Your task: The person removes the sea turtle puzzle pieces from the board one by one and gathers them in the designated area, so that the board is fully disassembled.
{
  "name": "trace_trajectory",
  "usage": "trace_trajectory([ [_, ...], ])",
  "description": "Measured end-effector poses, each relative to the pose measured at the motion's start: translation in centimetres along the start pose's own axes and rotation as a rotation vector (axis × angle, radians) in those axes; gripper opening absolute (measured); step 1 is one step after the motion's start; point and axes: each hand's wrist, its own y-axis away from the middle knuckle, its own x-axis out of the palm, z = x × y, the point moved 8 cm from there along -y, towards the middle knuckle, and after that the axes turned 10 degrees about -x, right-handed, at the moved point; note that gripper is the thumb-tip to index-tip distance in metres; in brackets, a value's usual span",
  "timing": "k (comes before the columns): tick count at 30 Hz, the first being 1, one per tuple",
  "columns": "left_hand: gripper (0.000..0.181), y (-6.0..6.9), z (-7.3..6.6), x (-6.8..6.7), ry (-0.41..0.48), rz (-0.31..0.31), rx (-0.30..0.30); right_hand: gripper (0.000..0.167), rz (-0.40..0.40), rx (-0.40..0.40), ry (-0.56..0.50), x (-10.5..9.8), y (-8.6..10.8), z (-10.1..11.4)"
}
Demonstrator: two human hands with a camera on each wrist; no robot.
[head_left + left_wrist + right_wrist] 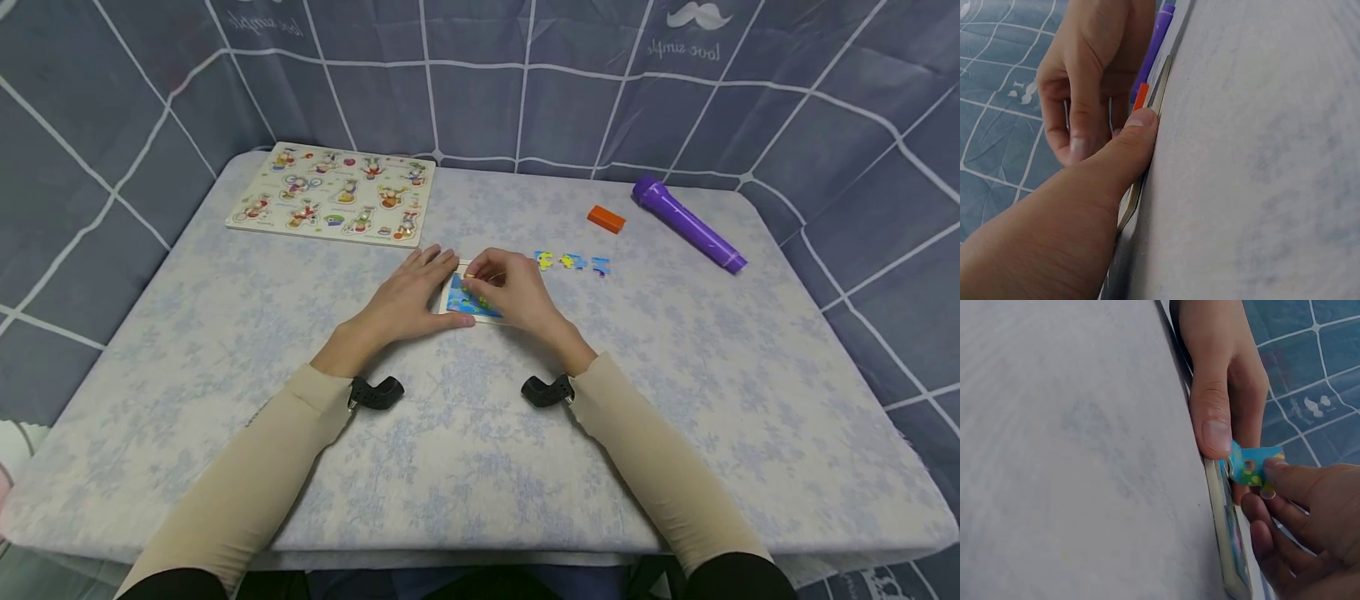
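Observation:
A small jigsaw puzzle tray (444,307) with a pale rim and a blue picture lies flat on the table. My left hand (408,296) rests at its left side, fingers extended, thumb along the near rim; the thumb (1138,128) touches the rim in the left wrist view. Over the tray, my right hand (517,292) pinches a blue, yellow and green puzzle piece (1259,464) between thumb and fingers. The piece is tilted up at the tray, close to the left thumb. My right hand covers part of the picture in the head view.
Several loose puzzle pieces (572,262) lie right of the tray. Beyond them are an orange block (606,219) and a purple toy microphone (686,223). A large picture board (330,196) lies at the back left. Grey-blue curtain (480,108) hangs behind the table.

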Motion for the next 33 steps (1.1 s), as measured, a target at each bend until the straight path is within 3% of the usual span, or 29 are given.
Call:
trace_trajectory([
  [7, 0.105, 0.0, 0.1, 0.0, 0.001, 0.005, -0.014, 0.010, -0.065, -0.017, -0.046, -2.5, 0.7, -0.3],
  [15, 0.105, 0.1, -0.1, 0.2, 0.002, 0.008, -0.007, 0.019, -0.088, 0.076, -0.081, -5.4, 2.3, -3.1],
  [21, 0.106, 0.0, -0.2, 0.1, -0.008, 0.006, 0.007, 0.020, -0.141, 0.151, 0.057, -8.2, 4.5, -5.3],
  [29, 0.107, 0.2, 0.1, 0.1, -0.011, 0.009, -0.010, 0.019, -0.120, 0.138, 0.221, -8.1, 4.7, -5.9],
  [33, 0.107, 0.1, -0.1, 0.0, -0.010, 0.007, -0.002, 0.021, -0.122, 0.129, 0.254, -8.4, 4.8, -5.6],
])
